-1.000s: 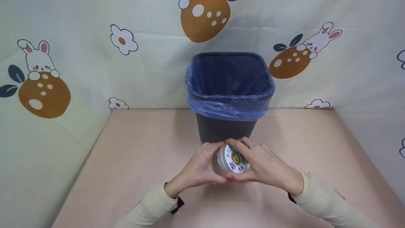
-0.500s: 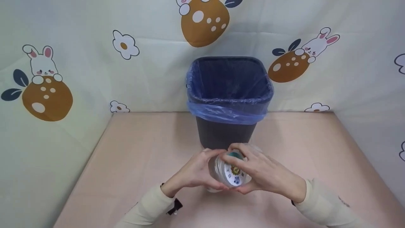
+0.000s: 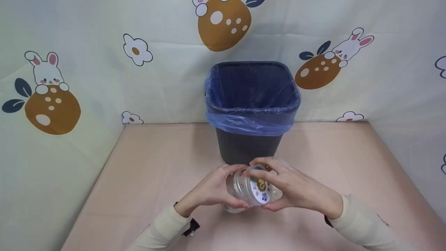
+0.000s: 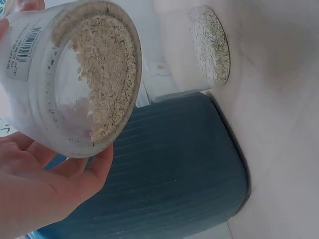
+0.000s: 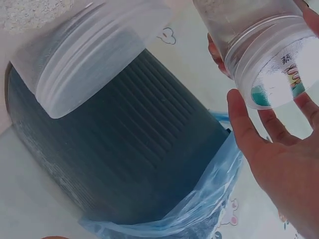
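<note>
Head view: jar (image 3: 239,187), axis tilted, lid (image 3: 258,194) rightward; left fingers (image 4: 101,168) grip jar, right fingers (image 5: 239,118) lid.

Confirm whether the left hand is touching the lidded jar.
Touching: the left wrist view shows the left hand holding the lidded jar, its fingers curled around the jar's side.

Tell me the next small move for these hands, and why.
Probably tip the held jar upright with the left hand before the right hand draws the lid away: the jar leans, and its flakes are heaped to one side, so they might spill.
</note>
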{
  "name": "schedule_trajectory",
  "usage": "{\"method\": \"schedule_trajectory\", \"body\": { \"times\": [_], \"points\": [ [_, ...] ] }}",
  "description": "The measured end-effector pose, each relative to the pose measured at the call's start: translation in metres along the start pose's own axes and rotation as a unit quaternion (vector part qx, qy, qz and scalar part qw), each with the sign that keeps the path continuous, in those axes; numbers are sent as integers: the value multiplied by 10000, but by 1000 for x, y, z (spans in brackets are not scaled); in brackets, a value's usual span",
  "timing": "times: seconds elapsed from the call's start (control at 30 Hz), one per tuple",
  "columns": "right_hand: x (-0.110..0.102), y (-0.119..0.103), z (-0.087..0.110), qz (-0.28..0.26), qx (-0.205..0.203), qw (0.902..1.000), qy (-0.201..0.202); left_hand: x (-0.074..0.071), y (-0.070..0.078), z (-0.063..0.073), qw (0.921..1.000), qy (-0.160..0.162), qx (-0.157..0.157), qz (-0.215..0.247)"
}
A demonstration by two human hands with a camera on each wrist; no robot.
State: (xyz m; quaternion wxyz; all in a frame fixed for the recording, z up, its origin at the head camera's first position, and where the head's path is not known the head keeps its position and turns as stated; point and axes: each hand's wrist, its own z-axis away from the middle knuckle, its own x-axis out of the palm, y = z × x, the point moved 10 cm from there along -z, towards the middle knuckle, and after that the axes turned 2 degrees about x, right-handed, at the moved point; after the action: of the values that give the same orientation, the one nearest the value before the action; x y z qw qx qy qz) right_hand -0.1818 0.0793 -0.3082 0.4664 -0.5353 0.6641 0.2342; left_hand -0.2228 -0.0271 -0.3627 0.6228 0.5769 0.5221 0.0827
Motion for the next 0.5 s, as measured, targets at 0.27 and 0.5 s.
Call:
{"method": "schedule_trajectory", "body": {
  "times": [0.27, 0.5],
  "points": [
    [-2, 5, 5, -616, -54, 9980, -134, -7, -14, 9, 9988, -128, 274, 385],
    [-8, 23, 21, -513, 324, 9979, -220, -9, -28, 23, 9979, -263, 269, 519]
  ]
}}
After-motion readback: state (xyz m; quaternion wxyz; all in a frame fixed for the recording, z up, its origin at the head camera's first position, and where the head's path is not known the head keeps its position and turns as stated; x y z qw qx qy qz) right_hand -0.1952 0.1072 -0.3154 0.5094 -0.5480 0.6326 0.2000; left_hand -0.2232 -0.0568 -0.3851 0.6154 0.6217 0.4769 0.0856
